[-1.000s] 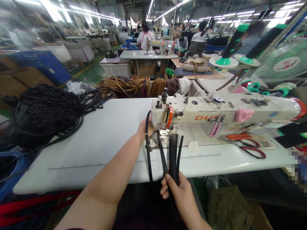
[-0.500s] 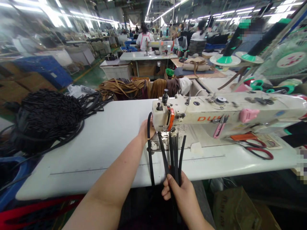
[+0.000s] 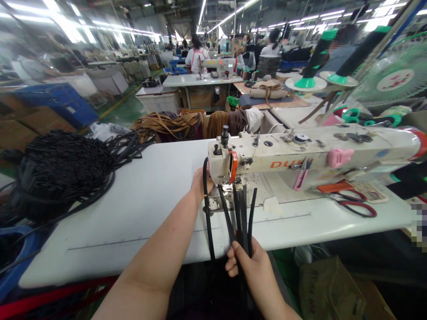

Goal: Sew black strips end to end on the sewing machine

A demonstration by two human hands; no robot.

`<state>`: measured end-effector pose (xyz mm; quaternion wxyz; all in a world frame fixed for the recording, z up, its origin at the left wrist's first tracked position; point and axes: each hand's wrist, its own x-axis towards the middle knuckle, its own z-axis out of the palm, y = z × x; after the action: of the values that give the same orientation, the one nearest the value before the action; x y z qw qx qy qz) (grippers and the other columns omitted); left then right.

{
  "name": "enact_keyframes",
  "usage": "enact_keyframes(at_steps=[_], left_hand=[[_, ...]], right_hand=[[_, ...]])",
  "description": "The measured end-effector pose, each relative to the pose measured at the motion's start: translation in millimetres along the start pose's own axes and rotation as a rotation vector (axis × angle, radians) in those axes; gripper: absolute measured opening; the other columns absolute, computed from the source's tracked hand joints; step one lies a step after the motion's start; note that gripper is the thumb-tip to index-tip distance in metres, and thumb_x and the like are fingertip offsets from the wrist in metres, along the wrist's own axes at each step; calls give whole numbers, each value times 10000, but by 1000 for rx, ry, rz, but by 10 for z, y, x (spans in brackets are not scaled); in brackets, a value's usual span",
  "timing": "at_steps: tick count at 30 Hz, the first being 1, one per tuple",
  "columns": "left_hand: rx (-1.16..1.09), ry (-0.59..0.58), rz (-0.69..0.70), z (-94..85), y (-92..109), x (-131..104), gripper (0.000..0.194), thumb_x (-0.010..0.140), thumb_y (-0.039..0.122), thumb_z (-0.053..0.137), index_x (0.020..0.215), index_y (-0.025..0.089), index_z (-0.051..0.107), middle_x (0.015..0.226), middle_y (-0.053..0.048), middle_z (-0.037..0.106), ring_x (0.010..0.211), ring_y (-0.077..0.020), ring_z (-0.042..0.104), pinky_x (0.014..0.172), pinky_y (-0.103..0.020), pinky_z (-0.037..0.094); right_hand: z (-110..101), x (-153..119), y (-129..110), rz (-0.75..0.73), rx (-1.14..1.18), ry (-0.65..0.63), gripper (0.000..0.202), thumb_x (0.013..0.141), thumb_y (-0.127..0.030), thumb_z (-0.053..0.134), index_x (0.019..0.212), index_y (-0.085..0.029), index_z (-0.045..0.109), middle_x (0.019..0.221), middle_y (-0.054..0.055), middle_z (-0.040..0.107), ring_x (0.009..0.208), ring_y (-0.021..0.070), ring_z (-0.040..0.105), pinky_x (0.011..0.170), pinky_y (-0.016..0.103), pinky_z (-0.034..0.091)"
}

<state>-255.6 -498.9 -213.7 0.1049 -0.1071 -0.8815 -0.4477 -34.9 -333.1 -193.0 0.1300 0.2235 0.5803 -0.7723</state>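
Note:
My right hand (image 3: 248, 262), in front of the table edge, is closed around several black straps (image 3: 245, 213) that fan upward from the fist. One of these straps reaches up under the head of the sewing machine (image 3: 218, 162), by the presser foot. My left hand (image 3: 200, 180) is at the left side of the machine head, and its fingers are hidden behind it. Past that hand hangs another black strap (image 3: 208, 226), looped from beside the machine head down over the table edge.
A large bundle of black straps (image 3: 66, 169) lies on the table's left end. Red-handled scissors (image 3: 358, 209) rest at the right, below pink thread snips (image 3: 301, 175) on the machine. Brown straps (image 3: 167, 126) hang behind the table (image 3: 140, 186). A fan (image 3: 393, 84) stands at right.
The view has shifted slightly, so the surroundings sit a little further left. Both hands and the straps keep nearly the same places relative to the machine.

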Motion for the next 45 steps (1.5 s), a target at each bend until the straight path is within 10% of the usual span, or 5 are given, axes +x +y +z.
enact_keyframes(at_steps=[11,19,28,45], left_hand=[[105,72,78,55,28,-468,253,939,96,509,960,182,746,1104,-72,761,1049,-234,717,958,-361,596],[262,-81,342,-60,113,-1050,306,996,251,583,1281,193,679,1340,-85,691,1389,-309,530,1211,-558,394],[359,-96,294,-54,158,-1039,292,1018,257,567,1283,195,673,1351,-91,685,1401,-284,523,1200,-536,398],[369,-124,243,-86,248,-1057,315,1022,225,535,1311,209,660,1381,-85,671,1422,-252,507,1219,-521,355]], right_hand=[[-30,-24,16,2,16,7,777,587,-686,876,1071,-162,566,608,-32,671,424,152,625,364,228,466],[-136,-106,26,27,-2,-55,647,685,-733,795,932,-173,586,590,-15,662,404,141,607,366,219,432],[-264,-183,20,12,62,-65,550,790,-609,759,1044,-134,652,616,-18,656,427,104,556,377,194,366],[-254,-189,59,58,26,19,599,611,-633,913,870,-166,640,675,13,721,537,149,680,468,224,513]])
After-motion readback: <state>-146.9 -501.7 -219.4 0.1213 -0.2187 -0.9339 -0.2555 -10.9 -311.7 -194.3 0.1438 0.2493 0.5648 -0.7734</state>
